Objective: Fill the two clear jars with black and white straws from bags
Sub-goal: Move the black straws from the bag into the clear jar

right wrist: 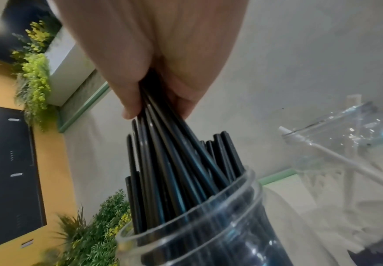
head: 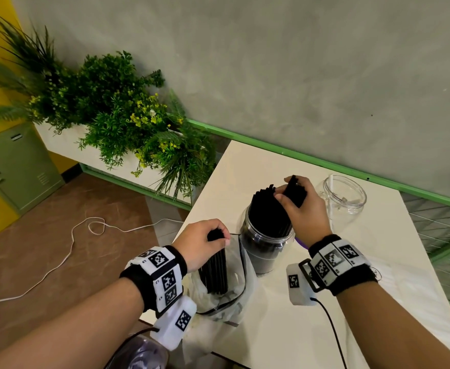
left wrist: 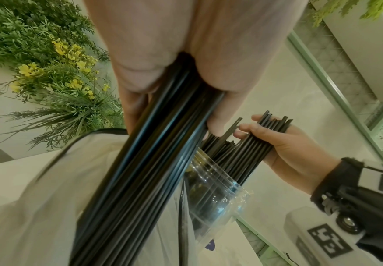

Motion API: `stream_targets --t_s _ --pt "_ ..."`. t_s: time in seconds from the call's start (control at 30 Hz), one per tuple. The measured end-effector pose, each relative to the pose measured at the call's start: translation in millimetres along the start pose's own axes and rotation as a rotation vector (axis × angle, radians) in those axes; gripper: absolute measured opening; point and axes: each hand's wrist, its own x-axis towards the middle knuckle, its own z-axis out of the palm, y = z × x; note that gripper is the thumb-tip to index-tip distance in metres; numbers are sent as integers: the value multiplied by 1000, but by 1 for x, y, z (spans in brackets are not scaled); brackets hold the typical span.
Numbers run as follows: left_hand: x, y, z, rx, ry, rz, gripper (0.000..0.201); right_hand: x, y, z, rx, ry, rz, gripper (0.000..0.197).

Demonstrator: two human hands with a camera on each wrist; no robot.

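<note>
A clear jar (head: 264,243) (right wrist: 208,225) stands mid-table, packed with black straws (head: 269,209). My right hand (head: 298,198) (left wrist: 276,142) grips a bunch of black straws (right wrist: 163,144) whose lower ends sit in that jar. My left hand (head: 205,241) grips another bundle of black straws (head: 217,270) (left wrist: 145,171) standing in a clear plastic bag (head: 232,296) at the table's near left edge. A second clear jar (head: 346,194) (right wrist: 345,144) stands at the far right, holding a white straw or two (right wrist: 349,162).
The white table (head: 351,302) ends close to the bag on the left. A grey wall with a green rail (head: 325,162) runs behind. Green plants (head: 117,113) fill a planter at the left. A white cable (head: 58,265) lies on the brown floor.
</note>
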Motion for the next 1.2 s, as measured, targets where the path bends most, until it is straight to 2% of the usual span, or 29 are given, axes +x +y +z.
stream_targets --t_s 0.07,0.17,0.23,0.33,0.4,0.47,0.53,0.6,0.67,0.77,0.83,0.9,0.97,1.07,1.13,1.2 --pt "0 2 1 5 3 -3 8 2 8 -1 -62 59 -37 26" --pt "-1 3 1 8 5 -8 7 4 19 -2 -262 73 -115 15" --pt "-1 4 1 6 3 -7 7 6 21 -5 -230 73 -99 11" --pt "-1 3 0 15 0 -6 6 6 16 -11 -132 64 -45 30" --pt "-1 4 -1 21 0 -4 5 1 15 -11 -153 67 -64 49" --pt "-1 4 -1 14 0 -5 5 -5 17 -9 -223 31 -112 55" --pt "-2 5 -1 16 1 -8 6 -7 20 -7 -309 15 -173 49" --pt "-2 4 -1 27 1 -8 5 -5 22 -6 -368 40 -287 32" --pt "-2 5 -1 26 -3 -8 5 -1 19 -5 -369 81 -375 16" --pt "-2 5 -1 22 -2 -13 5 3 9 -4 -309 126 -436 9" --pt "-2 5 -1 25 -1 -13 4 3 4 -4 -326 36 -450 11" --pt "-3 5 -1 22 -6 -12 5 1 2 -5 -364 -163 -424 16" --pt "-3 6 -1 24 -11 -8 5 -2 1 -6 -412 -286 -393 24" --pt "-3 6 -1 21 -12 -9 4 -7 6 -7 -579 -349 -427 36" --pt "-3 6 -2 20 -8 -11 4 -8 14 -5 -607 -364 -449 29" --pt "-3 6 -2 20 -7 -7 4 -5 17 -3 -539 -304 -476 16"
